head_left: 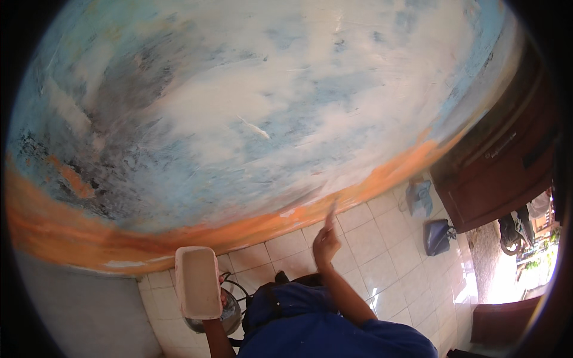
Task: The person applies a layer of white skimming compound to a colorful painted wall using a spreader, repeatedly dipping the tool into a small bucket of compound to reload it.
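A large painted wall (256,95) fills the upper view, with cloudy white, pale blue and grey patches above an orange band (179,241). My left hand (225,300) grips the side of a long rectangular tray (181,298) with a pale rim and a beige inside; most of its fingers are hidden behind the tray. My right hand (326,244) is closed around a small slim-bladed tool (332,213), whose tip points up at the orange band's lower part. The blade is blurred, and I cannot tell whether it touches the wall.
Beneath the tray stands a clear round container (233,316) by a dark cable (239,285). Pale tiles (382,262) cover the floor. A light blue bag (419,198) and a dark blue bag (439,237) sit beside a brown door (495,173). A parked motorcycle (512,235) shows outside.
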A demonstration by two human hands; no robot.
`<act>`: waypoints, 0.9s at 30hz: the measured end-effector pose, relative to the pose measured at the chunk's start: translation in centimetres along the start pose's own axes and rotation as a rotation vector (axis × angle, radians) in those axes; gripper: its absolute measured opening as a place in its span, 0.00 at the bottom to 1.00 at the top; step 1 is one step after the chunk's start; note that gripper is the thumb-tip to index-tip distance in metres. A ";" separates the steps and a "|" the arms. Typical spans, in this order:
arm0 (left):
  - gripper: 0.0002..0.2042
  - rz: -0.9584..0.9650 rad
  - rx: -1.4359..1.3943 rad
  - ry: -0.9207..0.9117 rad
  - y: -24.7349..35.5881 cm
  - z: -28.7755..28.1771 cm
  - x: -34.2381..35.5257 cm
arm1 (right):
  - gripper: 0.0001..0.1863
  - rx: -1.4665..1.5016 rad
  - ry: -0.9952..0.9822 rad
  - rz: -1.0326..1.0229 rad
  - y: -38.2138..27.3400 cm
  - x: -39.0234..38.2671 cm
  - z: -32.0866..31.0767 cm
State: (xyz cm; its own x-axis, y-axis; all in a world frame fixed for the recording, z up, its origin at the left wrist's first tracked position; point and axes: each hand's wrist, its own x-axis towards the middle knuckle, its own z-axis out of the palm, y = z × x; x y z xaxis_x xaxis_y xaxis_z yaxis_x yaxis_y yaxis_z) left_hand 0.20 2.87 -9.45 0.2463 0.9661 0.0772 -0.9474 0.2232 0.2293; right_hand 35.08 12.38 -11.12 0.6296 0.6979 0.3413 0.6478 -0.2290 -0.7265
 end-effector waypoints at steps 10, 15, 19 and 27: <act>0.35 -0.100 -0.123 0.004 1.1 1.6 0.2 | 0.15 0.209 0.021 0.109 -9.6 0.0 9.1; 0.32 -0.017 0.092 0.186 0.9 0.9 0.4 | 0.20 0.389 -0.331 -0.442 -8.1 -8.6 4.2; 0.33 0.018 0.120 0.137 1.1 2.1 0.3 | 0.17 0.113 -0.245 -0.202 -1.9 -6.5 1.1; 0.35 -0.018 0.106 0.097 2.0 -0.8 -1.6 | 0.18 0.153 0.284 -0.032 -2.1 6.9 4.9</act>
State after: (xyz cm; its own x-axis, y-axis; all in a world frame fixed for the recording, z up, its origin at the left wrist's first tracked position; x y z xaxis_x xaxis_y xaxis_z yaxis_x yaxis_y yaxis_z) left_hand -2.30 1.84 -9.86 0.2377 0.9711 -0.0209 -0.9149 0.2311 0.3311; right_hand 36.02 21.00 -10.15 0.7187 0.4807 0.5025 0.6107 -0.0906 -0.7867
